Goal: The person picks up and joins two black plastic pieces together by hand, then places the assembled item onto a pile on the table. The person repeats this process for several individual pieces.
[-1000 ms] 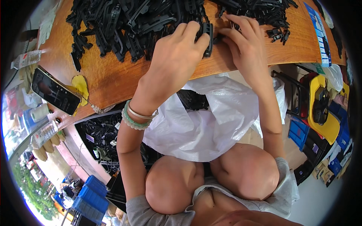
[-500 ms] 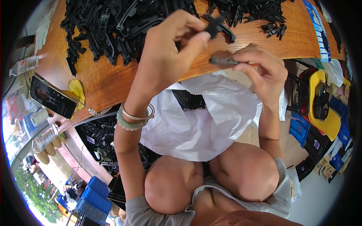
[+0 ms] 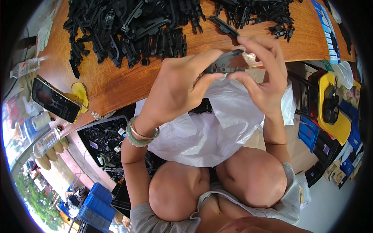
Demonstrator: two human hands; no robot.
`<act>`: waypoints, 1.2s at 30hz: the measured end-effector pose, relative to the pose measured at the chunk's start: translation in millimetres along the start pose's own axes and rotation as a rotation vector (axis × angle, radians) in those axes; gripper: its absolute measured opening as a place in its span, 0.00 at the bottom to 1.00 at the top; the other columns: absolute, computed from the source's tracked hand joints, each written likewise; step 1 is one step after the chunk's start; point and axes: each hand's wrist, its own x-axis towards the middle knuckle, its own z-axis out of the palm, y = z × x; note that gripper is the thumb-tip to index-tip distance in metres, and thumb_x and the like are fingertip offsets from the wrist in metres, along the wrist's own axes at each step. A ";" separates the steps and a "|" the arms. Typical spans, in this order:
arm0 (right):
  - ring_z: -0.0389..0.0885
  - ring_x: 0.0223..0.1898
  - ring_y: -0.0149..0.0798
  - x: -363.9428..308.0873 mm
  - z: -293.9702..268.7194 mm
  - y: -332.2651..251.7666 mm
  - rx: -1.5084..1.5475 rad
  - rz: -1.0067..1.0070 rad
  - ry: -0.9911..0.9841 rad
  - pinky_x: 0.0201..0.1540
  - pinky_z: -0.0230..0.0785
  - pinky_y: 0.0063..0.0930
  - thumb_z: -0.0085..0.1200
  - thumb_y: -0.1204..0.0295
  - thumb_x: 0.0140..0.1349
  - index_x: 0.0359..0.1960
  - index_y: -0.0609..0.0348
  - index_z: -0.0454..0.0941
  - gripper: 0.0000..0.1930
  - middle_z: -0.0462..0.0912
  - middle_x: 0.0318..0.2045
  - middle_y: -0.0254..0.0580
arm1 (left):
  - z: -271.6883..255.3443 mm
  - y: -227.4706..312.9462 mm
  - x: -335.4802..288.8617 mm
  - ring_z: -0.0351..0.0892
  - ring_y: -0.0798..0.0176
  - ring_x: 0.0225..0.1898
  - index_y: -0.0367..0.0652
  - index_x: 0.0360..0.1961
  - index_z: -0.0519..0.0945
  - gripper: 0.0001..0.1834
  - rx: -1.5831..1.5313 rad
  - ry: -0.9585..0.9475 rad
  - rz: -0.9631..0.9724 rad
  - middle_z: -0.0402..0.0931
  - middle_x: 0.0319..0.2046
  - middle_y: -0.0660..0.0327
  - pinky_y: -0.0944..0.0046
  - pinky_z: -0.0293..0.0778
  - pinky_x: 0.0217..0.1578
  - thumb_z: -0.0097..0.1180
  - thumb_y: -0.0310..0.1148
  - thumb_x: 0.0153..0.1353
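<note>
Between my two hands, above the table's front edge, is a black plastic clip-like part (image 3: 224, 62) with a long upper arm and a shorter ridged lower piece. My left hand (image 3: 186, 77) pinches its left end between thumb and fingers. At its right end my right hand (image 3: 264, 70) closes around it, thumb below and fingertips above. Whether this is one part or two fitted together I cannot tell. Just beyond my right fingers, a single long black part (image 3: 223, 26) lies on the table.
A big heap of black plastic parts (image 3: 116, 27) covers the far left of the wooden table (image 3: 105, 83), with a smaller pile (image 3: 248, 11) at far right. A phone (image 3: 54, 99) stands at left. A white woven sack (image 3: 202, 136) drapes over my lap. A yellow chair (image 3: 334, 112) is at right.
My left hand has come down and toward me from over the table with its black part. My right hand has shifted slightly, and the two hands now meet at the parts.
</note>
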 end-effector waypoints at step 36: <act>0.77 0.40 0.46 -24.0 -33.7 79.9 -0.571 0.177 0.157 0.43 0.70 0.32 0.55 0.82 0.55 0.42 0.55 0.81 0.13 0.76 0.44 0.46 | 35.6 -13.8 34.2 0.77 0.50 0.34 0.36 0.35 0.74 0.17 0.646 -0.015 -0.023 0.73 0.33 0.50 0.57 0.75 0.32 0.61 0.39 0.54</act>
